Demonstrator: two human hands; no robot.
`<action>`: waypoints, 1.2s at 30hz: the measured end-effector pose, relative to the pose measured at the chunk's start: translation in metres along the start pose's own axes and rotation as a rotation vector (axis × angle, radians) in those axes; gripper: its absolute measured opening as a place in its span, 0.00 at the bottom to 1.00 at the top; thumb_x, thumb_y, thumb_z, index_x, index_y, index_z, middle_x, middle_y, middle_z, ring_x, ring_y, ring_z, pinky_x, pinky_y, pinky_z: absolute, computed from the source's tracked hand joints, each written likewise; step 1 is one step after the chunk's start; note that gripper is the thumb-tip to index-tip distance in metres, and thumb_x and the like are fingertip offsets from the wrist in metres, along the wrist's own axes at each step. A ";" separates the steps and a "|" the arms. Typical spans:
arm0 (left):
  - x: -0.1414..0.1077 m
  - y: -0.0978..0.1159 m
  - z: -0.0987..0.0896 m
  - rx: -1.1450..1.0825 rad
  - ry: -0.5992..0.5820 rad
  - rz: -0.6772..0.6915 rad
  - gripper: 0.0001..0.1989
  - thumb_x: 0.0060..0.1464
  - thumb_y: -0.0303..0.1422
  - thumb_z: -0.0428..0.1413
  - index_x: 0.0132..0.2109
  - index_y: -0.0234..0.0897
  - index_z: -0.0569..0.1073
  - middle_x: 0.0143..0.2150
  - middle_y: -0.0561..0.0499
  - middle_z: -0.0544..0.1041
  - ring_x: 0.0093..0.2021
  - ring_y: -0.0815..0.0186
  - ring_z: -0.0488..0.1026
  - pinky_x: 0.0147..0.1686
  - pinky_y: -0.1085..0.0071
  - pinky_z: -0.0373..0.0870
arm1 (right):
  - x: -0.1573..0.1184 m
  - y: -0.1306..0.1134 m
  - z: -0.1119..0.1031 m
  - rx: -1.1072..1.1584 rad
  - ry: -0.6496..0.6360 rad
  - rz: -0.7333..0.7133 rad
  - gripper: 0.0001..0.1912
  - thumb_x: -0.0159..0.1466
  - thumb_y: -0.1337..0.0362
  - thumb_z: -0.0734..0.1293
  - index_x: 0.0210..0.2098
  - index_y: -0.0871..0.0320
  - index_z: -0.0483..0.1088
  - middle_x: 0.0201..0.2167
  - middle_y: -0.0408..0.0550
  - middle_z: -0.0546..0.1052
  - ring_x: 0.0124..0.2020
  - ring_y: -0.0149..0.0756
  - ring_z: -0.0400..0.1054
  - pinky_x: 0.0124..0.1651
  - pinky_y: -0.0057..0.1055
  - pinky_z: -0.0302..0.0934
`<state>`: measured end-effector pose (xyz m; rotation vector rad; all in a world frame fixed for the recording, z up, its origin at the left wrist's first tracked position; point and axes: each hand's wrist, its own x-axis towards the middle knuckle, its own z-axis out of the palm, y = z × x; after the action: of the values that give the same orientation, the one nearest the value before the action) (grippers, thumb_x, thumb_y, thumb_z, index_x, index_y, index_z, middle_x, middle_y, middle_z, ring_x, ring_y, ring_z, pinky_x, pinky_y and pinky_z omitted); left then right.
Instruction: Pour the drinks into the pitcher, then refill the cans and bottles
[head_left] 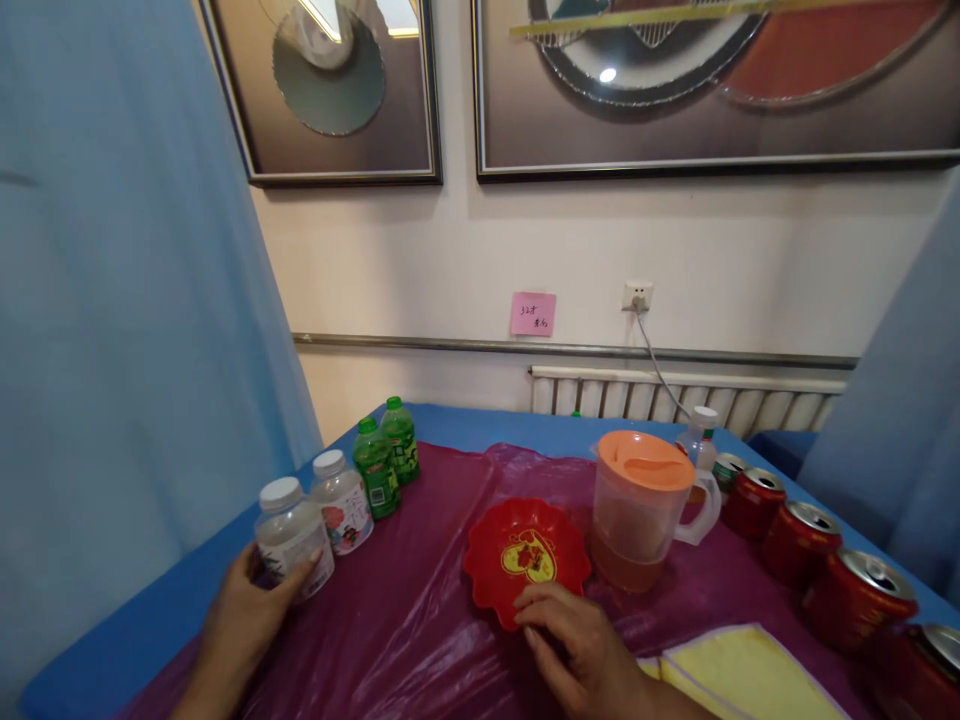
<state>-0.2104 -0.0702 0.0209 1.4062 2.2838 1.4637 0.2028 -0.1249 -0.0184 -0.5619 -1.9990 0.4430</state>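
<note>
My left hand (259,600) is wrapped around the lower part of a clear plastic bottle (289,540) with a white cap, which stands upright at the left. Beside it is a second white-capped bottle (343,505) with a pink flower label. My right hand (574,640) is closed at the front rim of a red scalloped plate (487,550), fingers over the edge and thumb just outside it. The plate lies flat and has a yellow design in its middle. Right of it stands a clear pitcher (634,515) with an orange lid and some amber liquid inside.
Two green bottles (376,470) stand at the back left. Several red cans (802,540) line the right edge, near another clear bottle (699,440). A yellow cloth (750,675) lies front right. Crumpled purple plastic sheeting (420,600) covers the blue table (555,430).
</note>
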 end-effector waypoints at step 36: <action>-0.102 0.149 0.134 -0.078 -0.192 1.292 0.23 0.58 0.23 0.52 0.59 0.42 0.71 0.54 0.45 0.79 0.56 0.58 0.71 0.63 0.54 0.57 | -0.021 0.037 -0.020 0.063 0.583 0.607 0.19 0.64 0.47 0.70 0.46 0.54 0.75 0.35 0.50 0.82 0.35 0.40 0.78 0.36 0.28 0.73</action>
<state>0.0113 -0.0362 0.0227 3.0215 1.0437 1.3842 0.2364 -0.1043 -0.0436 -1.1207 -1.2325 0.6167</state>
